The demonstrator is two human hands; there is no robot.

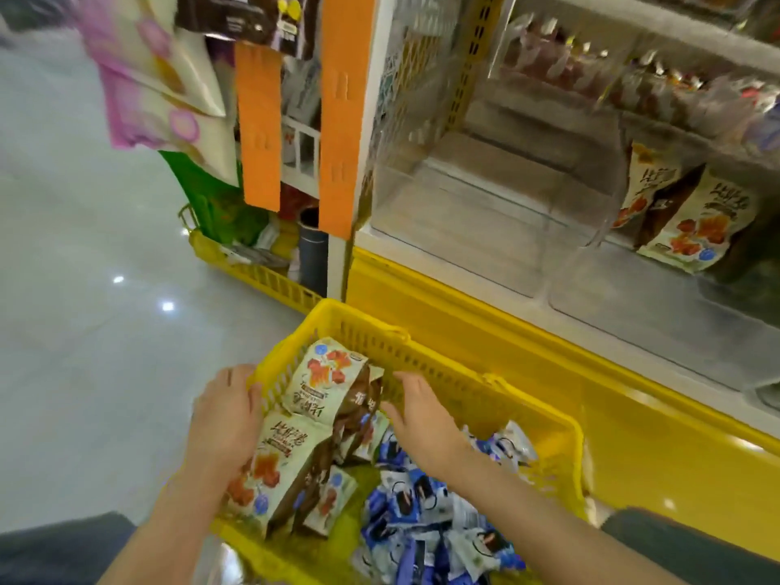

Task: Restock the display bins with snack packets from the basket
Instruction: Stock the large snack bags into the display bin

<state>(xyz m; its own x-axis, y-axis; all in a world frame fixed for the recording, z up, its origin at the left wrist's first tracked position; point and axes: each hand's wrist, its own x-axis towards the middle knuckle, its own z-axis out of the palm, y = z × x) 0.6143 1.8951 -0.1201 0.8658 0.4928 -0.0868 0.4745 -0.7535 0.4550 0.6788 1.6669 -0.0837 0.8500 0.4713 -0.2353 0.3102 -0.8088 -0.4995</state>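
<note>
A yellow basket sits on the floor in front of the shelf. It holds a standing row of cream and brown snack packets on its left side and several blue-and-white packets on its right. My left hand lies over the basket's left rim, its fingers fairly straight against the cream packets. My right hand reaches into the basket and touches the brown packet at the other side of the row. A clear display bin on the lower shelf holds nothing. The bin to its right holds matching cream packets.
The shelf unit has a yellow base right behind the basket. Upper clear bins hold other snacks. A second yellow basket stands at the shelf's left end, below orange tags and hanging bags. Grey floor lies to the left.
</note>
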